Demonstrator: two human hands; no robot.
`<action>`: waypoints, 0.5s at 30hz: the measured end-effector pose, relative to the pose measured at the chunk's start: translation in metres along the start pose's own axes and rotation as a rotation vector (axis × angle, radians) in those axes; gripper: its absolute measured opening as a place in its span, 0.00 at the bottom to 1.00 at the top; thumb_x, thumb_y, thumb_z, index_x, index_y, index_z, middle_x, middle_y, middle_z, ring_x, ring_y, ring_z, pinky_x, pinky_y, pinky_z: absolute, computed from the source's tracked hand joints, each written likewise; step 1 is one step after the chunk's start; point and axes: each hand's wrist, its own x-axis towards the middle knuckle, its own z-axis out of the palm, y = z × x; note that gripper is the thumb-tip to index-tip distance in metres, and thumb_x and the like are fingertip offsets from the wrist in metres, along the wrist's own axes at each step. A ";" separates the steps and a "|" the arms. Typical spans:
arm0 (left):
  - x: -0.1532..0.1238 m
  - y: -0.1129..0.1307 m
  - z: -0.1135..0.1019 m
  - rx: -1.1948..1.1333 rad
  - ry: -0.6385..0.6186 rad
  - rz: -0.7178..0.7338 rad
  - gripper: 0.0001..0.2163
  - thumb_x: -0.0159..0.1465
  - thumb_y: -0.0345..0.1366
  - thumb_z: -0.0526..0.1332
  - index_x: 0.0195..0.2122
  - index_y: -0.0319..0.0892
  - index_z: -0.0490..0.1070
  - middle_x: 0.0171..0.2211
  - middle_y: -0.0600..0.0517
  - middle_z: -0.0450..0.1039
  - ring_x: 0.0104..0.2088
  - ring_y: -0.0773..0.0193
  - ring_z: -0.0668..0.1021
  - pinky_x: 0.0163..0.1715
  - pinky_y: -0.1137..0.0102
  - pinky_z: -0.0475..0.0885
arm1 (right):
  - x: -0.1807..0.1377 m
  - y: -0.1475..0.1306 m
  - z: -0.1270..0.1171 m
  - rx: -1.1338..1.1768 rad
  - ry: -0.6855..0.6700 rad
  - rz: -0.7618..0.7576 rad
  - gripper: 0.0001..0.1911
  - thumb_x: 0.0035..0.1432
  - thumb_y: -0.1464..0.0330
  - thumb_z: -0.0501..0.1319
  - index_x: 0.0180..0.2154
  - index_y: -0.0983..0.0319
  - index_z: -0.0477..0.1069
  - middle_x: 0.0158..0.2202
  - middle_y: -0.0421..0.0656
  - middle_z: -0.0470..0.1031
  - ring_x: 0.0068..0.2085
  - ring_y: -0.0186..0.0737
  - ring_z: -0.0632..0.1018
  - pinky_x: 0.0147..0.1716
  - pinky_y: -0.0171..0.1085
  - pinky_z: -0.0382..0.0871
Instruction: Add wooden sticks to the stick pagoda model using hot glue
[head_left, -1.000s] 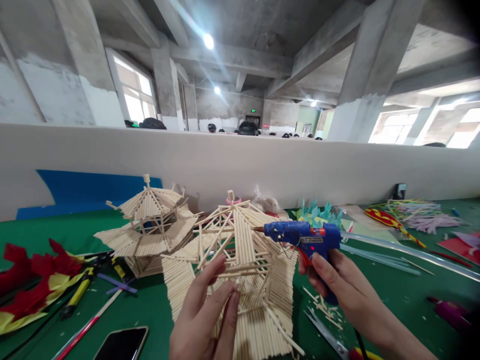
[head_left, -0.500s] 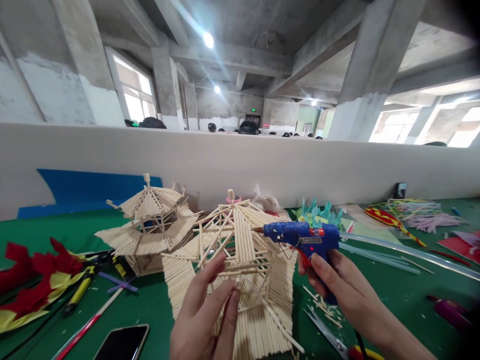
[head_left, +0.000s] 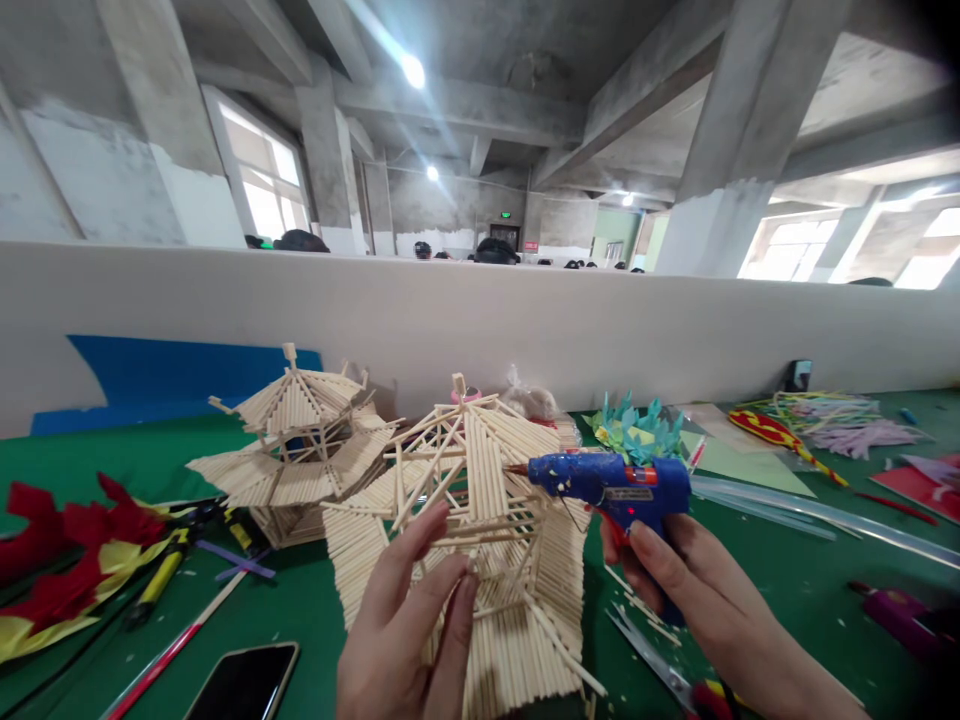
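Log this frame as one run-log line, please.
left hand: steadying stick pavilion | right hand: gripping blue glue gun, nozzle at roof | second stick pavilion: behind-left

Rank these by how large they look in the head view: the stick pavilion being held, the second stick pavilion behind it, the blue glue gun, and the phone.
1. Held stick pavilion, though nearness to the camera helps.
2. Second stick pavilion.
3. Blue glue gun and phone: alike; the frame edge cuts the phone off, so unranked.

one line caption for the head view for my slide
Left hand steadies a pale wooden-stick pagoda model; right hand aims a blue glue gun at it.
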 end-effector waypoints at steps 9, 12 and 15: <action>-0.002 -0.001 0.002 -0.029 0.006 -0.016 0.09 0.57 0.23 0.58 0.39 0.39 0.69 0.52 0.42 0.64 0.49 0.60 0.71 0.48 0.70 0.69 | -0.008 0.009 0.001 -0.010 0.029 0.022 0.21 0.59 0.52 0.47 0.29 0.62 0.65 0.22 0.37 0.61 0.23 0.32 0.65 0.22 0.31 0.60; 0.000 -0.001 0.002 -0.020 0.008 -0.015 0.09 0.57 0.23 0.57 0.38 0.39 0.69 0.52 0.42 0.64 0.49 0.59 0.72 0.47 0.69 0.70 | -0.010 0.008 0.003 -0.029 0.064 0.022 0.21 0.58 0.52 0.48 0.28 0.62 0.66 0.22 0.38 0.63 0.23 0.32 0.66 0.22 0.31 0.61; 0.001 -0.001 0.001 -0.001 0.001 0.008 0.10 0.57 0.23 0.57 0.39 0.39 0.69 0.52 0.42 0.65 0.49 0.58 0.72 0.46 0.69 0.72 | -0.013 0.007 0.004 -0.041 0.102 0.033 0.22 0.57 0.51 0.49 0.26 0.62 0.66 0.21 0.37 0.63 0.23 0.33 0.67 0.23 0.32 0.62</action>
